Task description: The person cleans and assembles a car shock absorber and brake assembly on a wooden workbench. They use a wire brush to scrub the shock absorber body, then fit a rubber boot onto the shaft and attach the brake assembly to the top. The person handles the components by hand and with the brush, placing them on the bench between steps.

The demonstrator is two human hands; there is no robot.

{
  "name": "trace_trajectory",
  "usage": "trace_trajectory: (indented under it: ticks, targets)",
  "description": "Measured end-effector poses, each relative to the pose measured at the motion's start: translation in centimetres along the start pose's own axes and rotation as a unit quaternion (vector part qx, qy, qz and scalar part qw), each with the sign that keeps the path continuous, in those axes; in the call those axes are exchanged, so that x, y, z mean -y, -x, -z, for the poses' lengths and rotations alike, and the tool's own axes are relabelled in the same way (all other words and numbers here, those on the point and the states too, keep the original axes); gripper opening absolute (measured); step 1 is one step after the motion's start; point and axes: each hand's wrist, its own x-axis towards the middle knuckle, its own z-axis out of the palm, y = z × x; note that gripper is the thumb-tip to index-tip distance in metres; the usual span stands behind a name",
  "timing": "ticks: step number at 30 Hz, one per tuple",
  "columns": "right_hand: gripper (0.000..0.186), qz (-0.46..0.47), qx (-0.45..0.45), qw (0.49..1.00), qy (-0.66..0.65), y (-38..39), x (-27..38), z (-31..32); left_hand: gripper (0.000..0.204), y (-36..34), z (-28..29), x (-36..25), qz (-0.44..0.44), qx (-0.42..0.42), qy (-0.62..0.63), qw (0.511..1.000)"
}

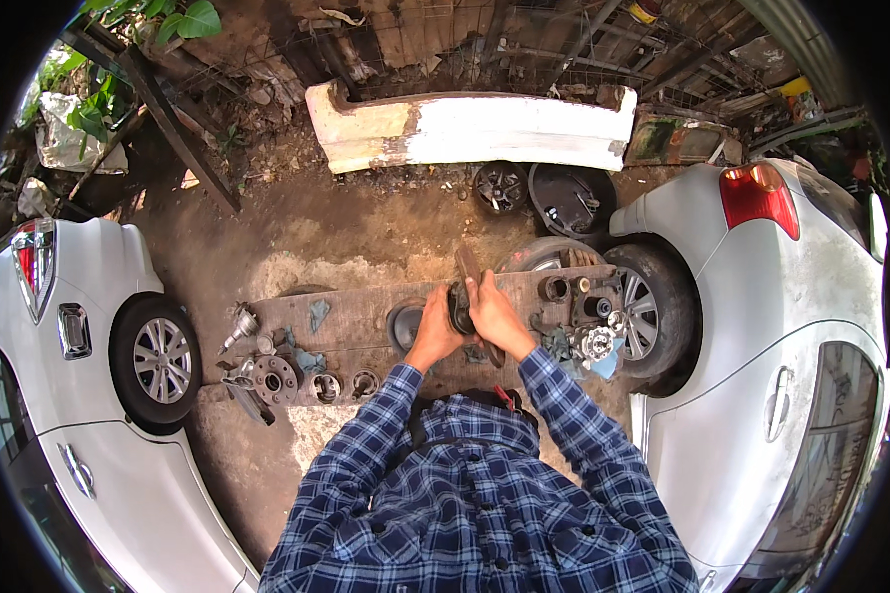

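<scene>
Left grip [437, 328]: closed on a dark rounded part [459, 307], above mid-counter. Right grip [496, 314]: closed on a long brown bar [468, 264], slanting across that part. Adjacent, left: dark round dish [402, 327] on the counter [356, 311]. Near left corner: hub disc [274, 380], two ring-shaped fittings, blue cloth [310, 361]. Left end: metal shaft piece [241, 325]. Right end, crowded: dark ring [556, 289], flanged metal hub [597, 344], more cloth. Beyond far edge: black basin [570, 203], white bumper [504, 133]. Flanking both ends: silver cars, wheels close by. Pose: forearms reaching over the near edge, converging, hands together.
</scene>
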Motion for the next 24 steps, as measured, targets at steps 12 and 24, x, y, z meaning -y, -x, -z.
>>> trace_trajectory:
  ticks: [12, 24]
  targets:
    - [0.039, -0.103, -0.061, 0.979, -0.163, -2.7, -9.1, 2.5, 0.097, 1.3, 1.8, -0.1, -0.004, -0.017, 0.020, 1.000]
    - [0.054, -0.087, -0.103, 0.967, -0.216, -1.4, -18.0, -0.4, 0.086, 0.6, 3.9, 3.0, 0.026, -0.069, 0.147, 0.986]
